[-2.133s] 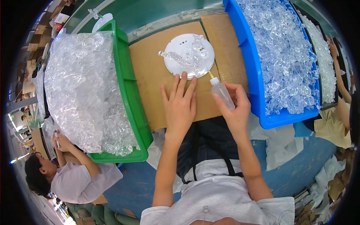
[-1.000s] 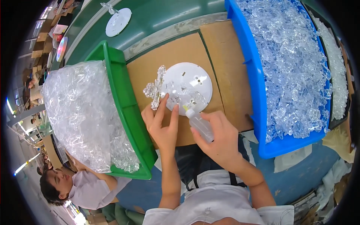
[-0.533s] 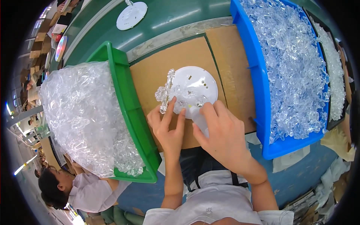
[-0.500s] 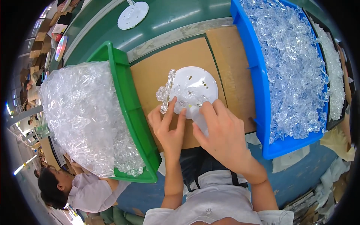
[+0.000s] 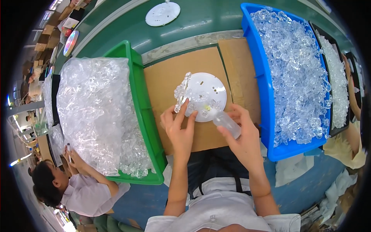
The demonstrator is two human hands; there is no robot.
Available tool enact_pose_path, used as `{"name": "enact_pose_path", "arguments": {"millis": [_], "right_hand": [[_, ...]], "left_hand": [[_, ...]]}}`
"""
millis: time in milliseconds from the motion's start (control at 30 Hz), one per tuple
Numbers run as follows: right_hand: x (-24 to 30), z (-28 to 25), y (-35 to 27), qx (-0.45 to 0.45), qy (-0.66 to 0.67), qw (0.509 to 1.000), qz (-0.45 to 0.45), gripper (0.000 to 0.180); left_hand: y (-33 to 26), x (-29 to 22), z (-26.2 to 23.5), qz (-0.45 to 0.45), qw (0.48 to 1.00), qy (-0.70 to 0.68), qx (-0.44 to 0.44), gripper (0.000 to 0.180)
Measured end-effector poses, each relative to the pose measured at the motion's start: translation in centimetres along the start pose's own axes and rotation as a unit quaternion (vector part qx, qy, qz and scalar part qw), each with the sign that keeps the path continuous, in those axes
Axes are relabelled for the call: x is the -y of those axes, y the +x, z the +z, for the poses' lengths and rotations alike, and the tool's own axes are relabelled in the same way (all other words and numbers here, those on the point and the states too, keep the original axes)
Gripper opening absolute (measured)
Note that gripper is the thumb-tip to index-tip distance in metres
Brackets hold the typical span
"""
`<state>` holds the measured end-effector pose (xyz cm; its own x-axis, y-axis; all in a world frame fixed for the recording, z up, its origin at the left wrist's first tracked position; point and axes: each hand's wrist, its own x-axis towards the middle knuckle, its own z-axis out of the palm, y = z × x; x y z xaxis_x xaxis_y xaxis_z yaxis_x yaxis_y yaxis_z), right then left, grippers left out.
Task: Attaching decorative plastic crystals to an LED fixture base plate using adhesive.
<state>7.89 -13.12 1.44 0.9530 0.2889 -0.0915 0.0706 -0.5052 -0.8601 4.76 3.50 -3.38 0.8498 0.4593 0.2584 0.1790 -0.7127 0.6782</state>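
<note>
Both grips are busy at the white round disc [image 5: 206,94]. Right hand [image 5: 241,133] is closed around a small clear squeeze bottle [image 5: 227,123], tipped so its nozzle points at the near rim of the disc, where a few clear crystal pieces lie. Left hand [image 5: 179,125] has its fingers stretched out rather than clenched, the tips pressing on the disc's left edge beside a strip of clear crystal pieces [image 5: 181,92] that stands along that rim; I cannot tell whether any finger pinches a piece.

Two seconds back the left hand lay flat on the cardboard below the disc and the bottle stood nearly upright, clear of it. Since then both hands have moved up onto the disc, the bottle has been tilted over, and over the last half second its tip has settled at the rim. By my judgement something is being applied from the bottle at the spot the left fingers steady.

The disc lies on a brown cardboard sheet [image 5: 174,77] on the green surface [image 5: 208,19]. Just left is a green bin [image 5: 145,112] lined with a clear bag of crystal pieces; just right, a blue bin [image 5: 261,92] heaped with loose ones. Another white disc [image 5: 162,13] lies farther off. A second person [image 5: 81,189] sits at the lower left.
</note>
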Motion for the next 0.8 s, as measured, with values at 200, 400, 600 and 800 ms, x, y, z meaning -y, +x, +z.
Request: {"name": "enact_pose_path", "arguments": {"millis": [200,400,600,800], "right_hand": [[-2.4,1.3,1.6,-0.130,0.086,0.985,-0.079,0.040],[-5.4,3.1,5.9,-0.268,0.091,0.954,-0.098,0.043],[-5.4,2.8,5.5,-0.259,0.013,0.956,-0.137,0.043],[-6.3,2.4,5.1,-0.233,0.051,0.967,-0.092,0.056]], "left_hand": [[-0.4,0.0,0.3,-0.012,1.000,-0.007,-0.019,0.038],[1.0,-3.3,-2.3,-0.033,0.988,-0.084,-0.123,0.030],[5.5,-2.4,-1.6,-0.005,1.000,-0.011,0.001,0.023],[12.1,-0.8,1.8,-0.042,0.996,0.008,-0.077,0.026]]}}
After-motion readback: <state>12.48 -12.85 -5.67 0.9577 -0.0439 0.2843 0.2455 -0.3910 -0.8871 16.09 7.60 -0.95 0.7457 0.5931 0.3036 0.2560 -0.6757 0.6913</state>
